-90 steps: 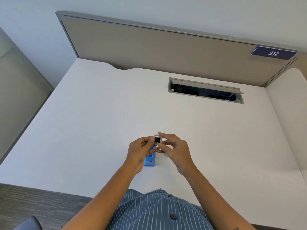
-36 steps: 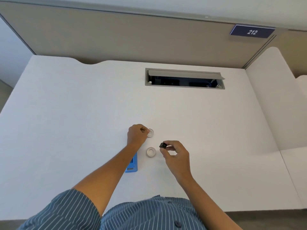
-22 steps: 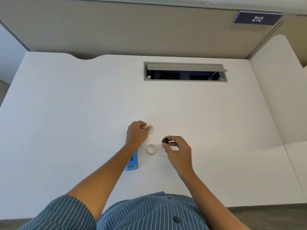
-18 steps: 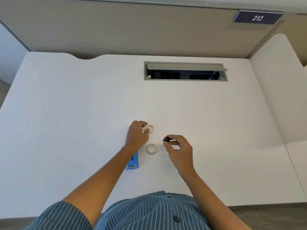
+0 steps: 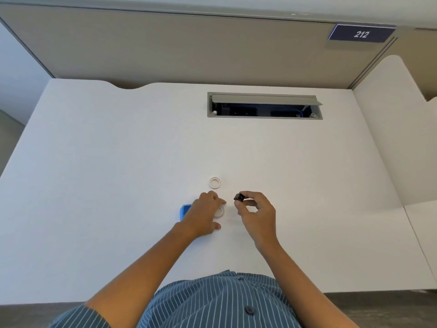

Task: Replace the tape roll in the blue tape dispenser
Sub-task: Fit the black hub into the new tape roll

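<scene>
A white tape roll lies flat on the white desk, free of both hands. A second white tape roll lies nearer me, half covered by my left hand, whose index finger and thumb are spread on either side of it without clearly closing. The blue tape dispenser lies just left of that hand, mostly hidden behind it. My right hand hovers to the right and pinches a small black core piece between thumb and fingertips.
An open grey cable hatch is set in the desk at the back. A beige partition with a "212" sign stands behind it. A white side panel borders the right.
My left hand has let go of the farther tape roll and drawn back over the nearer one. The right hand still holds the black core in about the same place.
</scene>
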Available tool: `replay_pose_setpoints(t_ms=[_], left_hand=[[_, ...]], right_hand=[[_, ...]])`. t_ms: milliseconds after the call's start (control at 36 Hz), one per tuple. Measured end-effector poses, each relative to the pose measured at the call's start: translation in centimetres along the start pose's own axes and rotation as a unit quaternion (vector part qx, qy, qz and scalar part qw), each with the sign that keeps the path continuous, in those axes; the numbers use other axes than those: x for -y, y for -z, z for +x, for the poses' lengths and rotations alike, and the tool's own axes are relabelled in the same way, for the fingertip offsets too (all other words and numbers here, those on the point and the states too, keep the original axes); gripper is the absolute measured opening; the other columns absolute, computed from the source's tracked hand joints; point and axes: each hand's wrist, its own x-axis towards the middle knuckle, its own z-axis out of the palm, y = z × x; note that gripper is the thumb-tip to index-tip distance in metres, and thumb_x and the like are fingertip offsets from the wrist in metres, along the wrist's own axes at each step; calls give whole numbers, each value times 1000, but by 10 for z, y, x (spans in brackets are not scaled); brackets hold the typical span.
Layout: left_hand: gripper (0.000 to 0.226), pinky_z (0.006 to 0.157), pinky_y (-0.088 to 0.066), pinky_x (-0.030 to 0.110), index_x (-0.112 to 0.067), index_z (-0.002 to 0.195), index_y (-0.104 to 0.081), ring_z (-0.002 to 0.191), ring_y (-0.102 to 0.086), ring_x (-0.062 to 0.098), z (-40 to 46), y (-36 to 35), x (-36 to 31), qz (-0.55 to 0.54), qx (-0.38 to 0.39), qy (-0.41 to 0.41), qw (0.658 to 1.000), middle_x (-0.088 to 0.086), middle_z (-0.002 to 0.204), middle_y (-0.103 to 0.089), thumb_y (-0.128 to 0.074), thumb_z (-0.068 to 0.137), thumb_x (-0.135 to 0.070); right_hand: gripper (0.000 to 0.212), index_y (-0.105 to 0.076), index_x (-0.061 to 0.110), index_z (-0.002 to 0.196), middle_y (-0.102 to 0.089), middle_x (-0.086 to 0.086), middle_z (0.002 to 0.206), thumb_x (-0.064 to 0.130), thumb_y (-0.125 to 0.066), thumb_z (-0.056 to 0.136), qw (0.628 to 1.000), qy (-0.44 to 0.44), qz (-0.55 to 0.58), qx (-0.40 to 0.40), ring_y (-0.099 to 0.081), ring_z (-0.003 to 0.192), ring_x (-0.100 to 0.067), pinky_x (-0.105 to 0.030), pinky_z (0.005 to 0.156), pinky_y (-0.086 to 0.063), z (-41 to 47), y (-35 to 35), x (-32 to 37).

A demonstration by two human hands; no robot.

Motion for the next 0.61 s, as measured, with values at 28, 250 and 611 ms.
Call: replay_pose_setpoints(t_ms=[28,250,611], left_hand=[[78,112,-46,38,-26,154,-51,134,-47,24,0,-1,0,6,-3,-2,1000,1,146,-48,-88,85,-36],[45,107,-49,36,-21,133,-64,126,-54,24,2,-4,-2,-86,-52,26,995,1,133,-58,-81,92,-28],[30,80,-63,33,-10,114,-77,98,-78,26,-13,58,-12,-612,-92,197,761,12,111,-81,-87,89,-24]], right_hand=[[25,-79,26,105,-79,9,109,8,-84,90,1000,-1,0,0,-78,95,-9,-54,86,-66,-1,0,1],[24,-79,24,106,-79,5,111,7,-84,90,1000,-1,8,-6,-77,95,-10,-55,88,-65,-3,5,6],[24,-80,21,111,-81,3,104,7,-83,92,998,-11,68,-2,-76,98,-15,-48,77,-71,-4,6,17]])
